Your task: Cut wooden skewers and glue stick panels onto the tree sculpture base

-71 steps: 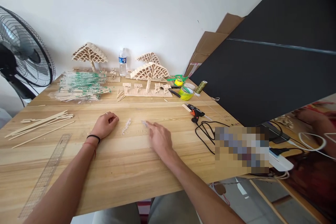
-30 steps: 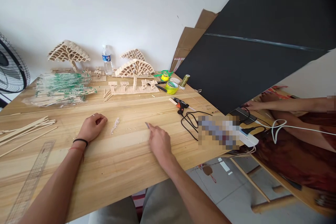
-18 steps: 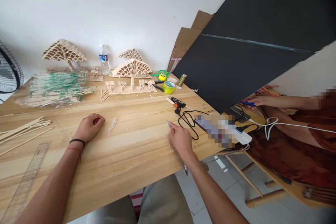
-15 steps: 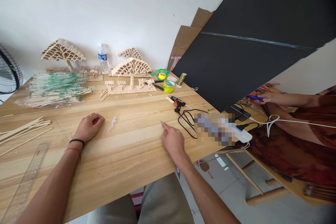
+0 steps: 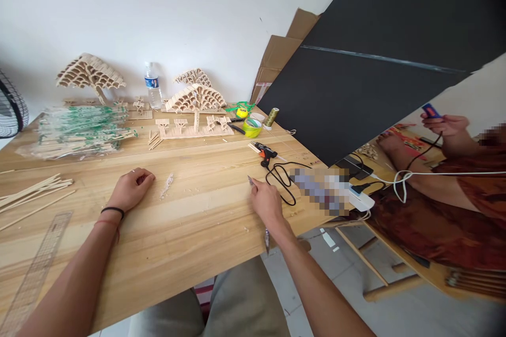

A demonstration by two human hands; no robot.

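My right hand (image 5: 268, 202) is closed around a slim knife (image 5: 268, 242). Its grey tip shows ahead of my fingers, and the other end sticks out behind the wrist near the table edge. My left hand (image 5: 134, 188) rests on the tabletop with its fingers curled in and nothing visible in them. Beside it lies a small strip of whitish scraps (image 5: 166, 186). A black and orange glue gun (image 5: 265, 154) with a black cord lies beyond my right hand, short sticks at its nose.
Stick-built tree models (image 5: 196, 108), a water bottle (image 5: 152, 87) and bagged sticks (image 5: 81, 129) stand at the back. Loose sticks (image 5: 37, 189) and a clear ruler (image 5: 41, 268) lie left. Tape (image 5: 252, 127), a power strip (image 5: 360, 200) and a black board (image 5: 356, 63) are right, near a co-worker's hand (image 5: 450, 125).
My right hand has shifted slightly right and away from me, the knife still in it. My left hand stays put. The co-worker's hand has lifted a blue object higher.
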